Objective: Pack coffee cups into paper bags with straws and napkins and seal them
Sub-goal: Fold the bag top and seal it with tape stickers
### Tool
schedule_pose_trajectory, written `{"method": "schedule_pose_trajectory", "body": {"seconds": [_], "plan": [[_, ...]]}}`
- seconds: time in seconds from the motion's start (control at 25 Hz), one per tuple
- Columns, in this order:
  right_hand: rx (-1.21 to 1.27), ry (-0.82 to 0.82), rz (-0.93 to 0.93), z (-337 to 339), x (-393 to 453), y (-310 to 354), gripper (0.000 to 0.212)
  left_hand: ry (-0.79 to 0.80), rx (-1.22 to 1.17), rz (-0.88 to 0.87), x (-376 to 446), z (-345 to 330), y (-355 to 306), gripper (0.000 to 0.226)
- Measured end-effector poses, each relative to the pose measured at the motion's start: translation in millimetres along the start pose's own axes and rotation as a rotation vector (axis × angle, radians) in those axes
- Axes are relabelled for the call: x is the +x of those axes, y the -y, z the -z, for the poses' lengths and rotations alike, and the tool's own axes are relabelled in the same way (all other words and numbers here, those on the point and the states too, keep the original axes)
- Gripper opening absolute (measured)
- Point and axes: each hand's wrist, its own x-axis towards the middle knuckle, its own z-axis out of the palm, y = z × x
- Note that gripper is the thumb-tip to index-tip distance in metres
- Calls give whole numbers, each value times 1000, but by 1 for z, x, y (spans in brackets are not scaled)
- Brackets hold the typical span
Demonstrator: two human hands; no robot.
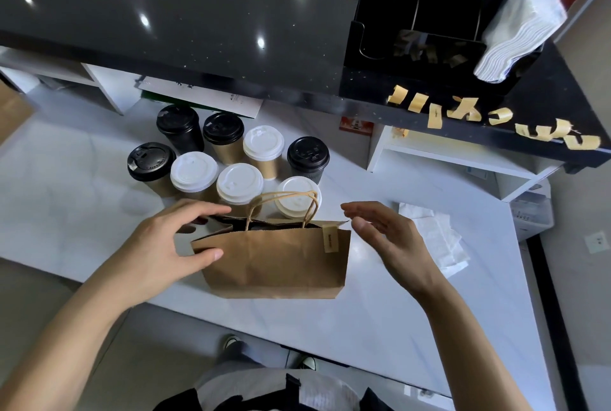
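A brown paper bag (274,262) with twisted handles stands on the white counter (363,328) in front of me. A tan sticker (330,238) folds over its top edge near the right corner. My left hand (165,242) grips the bag's left end, thumb on the front face and fingers over the rim. My right hand (390,235) hovers just off the bag's right corner, fingers spread and empty. Behind the bag stand several lidded coffee cups (238,182), some with black lids, some with white. The bag's contents are hidden.
White napkins (433,238) lie on the counter to the right. On the raised black ledge (165,30), several tan sticker strips (463,109) hang off the edge below a black organiser (413,14) holding a pack of napkins (519,30).
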Motion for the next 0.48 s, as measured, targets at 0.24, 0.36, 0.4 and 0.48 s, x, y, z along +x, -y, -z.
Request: {"method": "schedule_pose_trajectory", "body": {"seconds": [0.24,0.36,0.4,0.48], "plan": [[42,-26,-3,-4,6,5,19,-82,-92,-49,4,-10,-1,42],[32,-47,-30,-5,7,5,20,-68,-99,-58,6,-17,-4,38],[25,-61,-35,-5,7,5,22,-60,-98,-62,7,-19,-6,38],[16,-89,-42,-3,8,6,28,-45,-89,-71,8,-23,-9,33]]}}
